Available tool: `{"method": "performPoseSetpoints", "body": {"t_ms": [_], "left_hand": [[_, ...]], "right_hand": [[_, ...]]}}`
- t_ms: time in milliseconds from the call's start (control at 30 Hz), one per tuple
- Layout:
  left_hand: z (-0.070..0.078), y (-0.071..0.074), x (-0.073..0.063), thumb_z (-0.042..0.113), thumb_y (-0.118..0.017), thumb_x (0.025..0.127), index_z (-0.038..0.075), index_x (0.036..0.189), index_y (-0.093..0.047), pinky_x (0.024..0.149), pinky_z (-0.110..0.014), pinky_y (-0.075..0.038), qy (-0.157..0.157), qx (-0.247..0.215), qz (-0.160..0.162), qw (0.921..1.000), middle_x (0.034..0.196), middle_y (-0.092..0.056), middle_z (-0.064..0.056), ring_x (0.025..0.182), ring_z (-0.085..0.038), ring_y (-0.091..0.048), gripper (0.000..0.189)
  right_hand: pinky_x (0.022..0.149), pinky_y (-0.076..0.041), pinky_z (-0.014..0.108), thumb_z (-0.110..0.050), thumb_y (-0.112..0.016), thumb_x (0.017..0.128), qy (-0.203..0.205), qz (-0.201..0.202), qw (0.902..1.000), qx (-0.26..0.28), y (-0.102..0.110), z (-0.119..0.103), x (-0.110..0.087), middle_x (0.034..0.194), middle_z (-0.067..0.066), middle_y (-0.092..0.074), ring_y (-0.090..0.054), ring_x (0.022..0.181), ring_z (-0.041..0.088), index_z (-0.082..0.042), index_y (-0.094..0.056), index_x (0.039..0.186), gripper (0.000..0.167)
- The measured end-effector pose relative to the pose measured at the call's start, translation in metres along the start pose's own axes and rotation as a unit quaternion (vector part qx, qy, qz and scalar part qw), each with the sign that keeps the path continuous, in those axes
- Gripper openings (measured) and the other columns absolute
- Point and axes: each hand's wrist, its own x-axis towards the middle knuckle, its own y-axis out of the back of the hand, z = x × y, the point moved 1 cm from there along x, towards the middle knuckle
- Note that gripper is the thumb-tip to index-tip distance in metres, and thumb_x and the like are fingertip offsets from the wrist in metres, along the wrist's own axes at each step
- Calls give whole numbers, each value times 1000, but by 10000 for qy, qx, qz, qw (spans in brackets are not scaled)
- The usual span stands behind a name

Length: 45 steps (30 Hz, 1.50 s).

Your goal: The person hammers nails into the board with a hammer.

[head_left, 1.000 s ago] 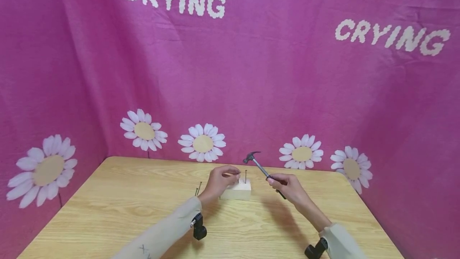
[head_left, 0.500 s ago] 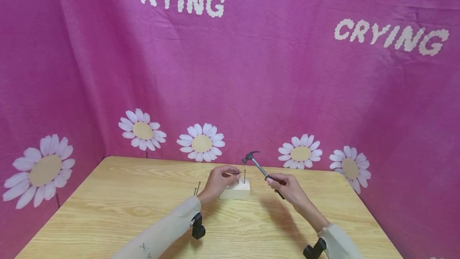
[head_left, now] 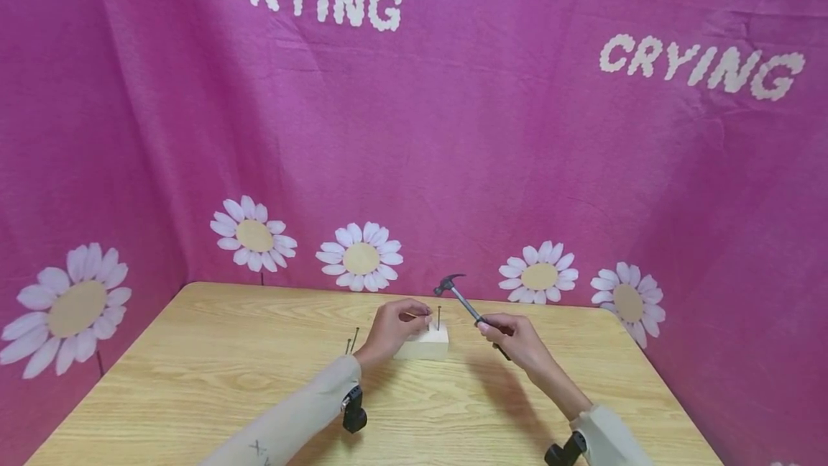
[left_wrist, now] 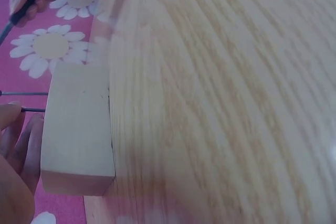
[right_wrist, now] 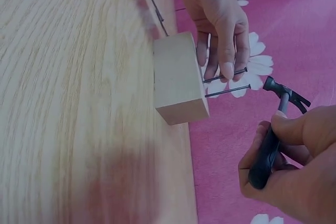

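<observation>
A pale wooden block (head_left: 423, 348) lies toward the back of the table, with a long nail (head_left: 439, 318) standing upright out of its top. Beside it a second nail (right_wrist: 226, 75) is pinched between the left hand's (head_left: 394, 326) thumb and fingers, its head showing past the fingertips in the right wrist view. The right hand (head_left: 517, 336) grips a small claw hammer (head_left: 462, 299) by its black handle. The hammer's head is raised just above and right of the upright nail. The lower part of the block's left end is hidden behind the left hand in the head view.
Two more nails (head_left: 352, 341) show to the left of the left wrist. The wooden table (head_left: 259, 351) ends at a pink cloth backdrop (head_left: 453, 128) with daisies and white lettering. Each sleeve carries a black wrist camera (head_left: 353, 410).
The head view has shifted slightly, so everything sits a few pixels further left. Both hands, the hammer and the nails keep the same places relative to the block.
</observation>
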Motion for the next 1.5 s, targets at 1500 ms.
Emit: {"method": "performPoseSetpoints", "body": {"t_ms": [1500], "left_hand": [[-4, -13, 8, -1, -76, 93, -8, 106, -75, 81, -18, -58, -118, -637, 164, 9978, 108, -76, -26, 92, -27, -78, 14]], "right_hand": [[60, -40, 23, 3, -71, 96, 2771, 1366, 9247, -2226, 15, -42, 1, 81, 2, -56, -45, 74, 10, 1, -74, 96, 3]]}}
